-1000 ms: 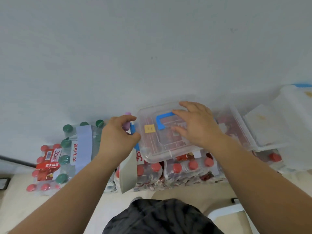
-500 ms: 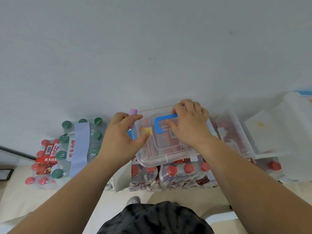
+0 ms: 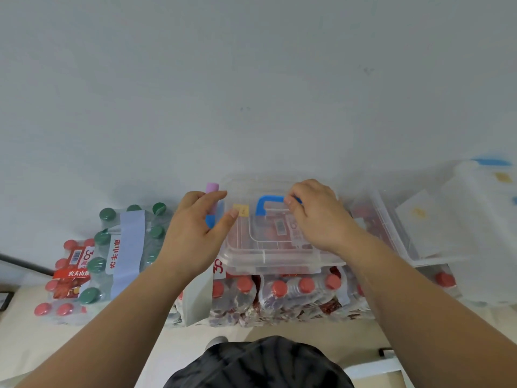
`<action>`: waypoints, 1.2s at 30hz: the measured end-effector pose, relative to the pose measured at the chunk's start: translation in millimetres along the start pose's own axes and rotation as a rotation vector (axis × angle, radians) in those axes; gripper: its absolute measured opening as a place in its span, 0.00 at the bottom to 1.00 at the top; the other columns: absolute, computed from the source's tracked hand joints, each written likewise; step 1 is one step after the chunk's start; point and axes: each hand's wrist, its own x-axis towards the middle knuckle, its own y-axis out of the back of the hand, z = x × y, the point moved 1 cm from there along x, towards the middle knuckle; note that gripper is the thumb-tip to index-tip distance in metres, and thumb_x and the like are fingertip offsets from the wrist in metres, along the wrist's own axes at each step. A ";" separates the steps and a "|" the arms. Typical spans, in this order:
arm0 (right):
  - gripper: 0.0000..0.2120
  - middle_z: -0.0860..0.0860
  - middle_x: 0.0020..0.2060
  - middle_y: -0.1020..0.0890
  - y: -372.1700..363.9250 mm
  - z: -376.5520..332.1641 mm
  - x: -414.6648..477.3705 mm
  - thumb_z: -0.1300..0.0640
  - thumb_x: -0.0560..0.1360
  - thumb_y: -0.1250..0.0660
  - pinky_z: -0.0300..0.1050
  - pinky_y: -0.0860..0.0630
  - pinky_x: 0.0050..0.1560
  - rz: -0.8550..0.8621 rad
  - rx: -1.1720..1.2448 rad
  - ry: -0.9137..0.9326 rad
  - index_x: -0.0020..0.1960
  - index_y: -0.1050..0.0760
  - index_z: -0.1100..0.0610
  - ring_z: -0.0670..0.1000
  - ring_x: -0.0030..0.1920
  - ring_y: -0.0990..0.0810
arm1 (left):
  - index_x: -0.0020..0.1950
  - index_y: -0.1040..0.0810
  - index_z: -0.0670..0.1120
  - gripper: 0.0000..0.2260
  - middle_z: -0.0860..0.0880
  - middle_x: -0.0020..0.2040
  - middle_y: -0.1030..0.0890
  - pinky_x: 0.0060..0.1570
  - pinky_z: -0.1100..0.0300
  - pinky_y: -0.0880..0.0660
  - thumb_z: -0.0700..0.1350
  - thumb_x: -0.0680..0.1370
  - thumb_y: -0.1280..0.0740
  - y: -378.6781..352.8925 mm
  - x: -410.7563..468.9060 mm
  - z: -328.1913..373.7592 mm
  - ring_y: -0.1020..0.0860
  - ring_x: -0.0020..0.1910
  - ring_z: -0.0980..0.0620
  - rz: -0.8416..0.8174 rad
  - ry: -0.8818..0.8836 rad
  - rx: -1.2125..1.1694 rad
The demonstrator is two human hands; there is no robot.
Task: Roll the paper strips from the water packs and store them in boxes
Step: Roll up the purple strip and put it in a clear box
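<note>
A clear plastic box (image 3: pixel 279 261) with a blue handle (image 3: pixel 265 203) and a small yellow sticker (image 3: pixel 241 210) on its lid rests on red-capped water packs (image 3: pixel 279 292). My right hand (image 3: pixel 316 217) lies over the lid, its fingertips pinched on the right end of the handle. My left hand (image 3: pixel 193 239) is at the box's left edge, holding a pale pink rolled paper strip (image 3: pixel 211 189) upright behind its fingers, with the thumb spread towards the sticker. A white paper strip (image 3: pixel 197 298) hangs down from the pack below my left wrist.
To the left is a green-capped water pack with a light blue paper strip (image 3: pixel 131 247) across it, and a smaller red-capped pack (image 3: pixel 70 275) beyond. More clear boxes (image 3: pixel 391 219) stand at the right, against the wall. A white stool edge (image 3: pixel 372 368) shows at bottom right.
My right hand has gone from lying flat on the lid to gripping the blue handle. My left hand with the pink roll has risen to the box's upper left corner.
</note>
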 end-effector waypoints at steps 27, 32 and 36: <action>0.27 0.50 0.52 0.27 21.1 -30.2 -33.6 0.29 0.75 0.46 0.70 0.35 0.70 0.250 -0.283 -0.049 0.52 0.34 0.53 0.54 0.54 0.25 | 0.61 0.22 0.58 0.10 0.54 0.62 0.21 0.59 0.51 0.20 0.47 0.81 0.35 21.5 -16.5 6.3 0.17 0.51 0.57 0.211 0.232 -0.498; 0.28 0.50 0.57 0.27 30.8 -48.6 -37.0 0.28 0.74 0.44 0.71 0.42 0.74 0.264 -0.316 0.040 0.54 0.34 0.53 0.54 0.62 0.29 | 0.67 0.24 0.55 0.25 0.59 0.62 0.20 0.51 0.65 0.22 0.38 0.74 0.25 42.3 -13.0 34.3 0.16 0.47 0.61 0.203 0.194 -0.605; 0.12 0.49 0.54 0.24 21.0 -60.6 -31.2 0.45 0.81 0.47 0.71 0.34 0.68 0.361 -0.140 0.230 0.51 0.31 0.52 0.55 0.59 0.28 | 0.67 0.23 0.56 0.26 0.62 0.56 0.17 0.48 0.64 0.21 0.35 0.73 0.25 57.2 -22.4 29.4 0.15 0.45 0.56 0.320 0.221 -0.574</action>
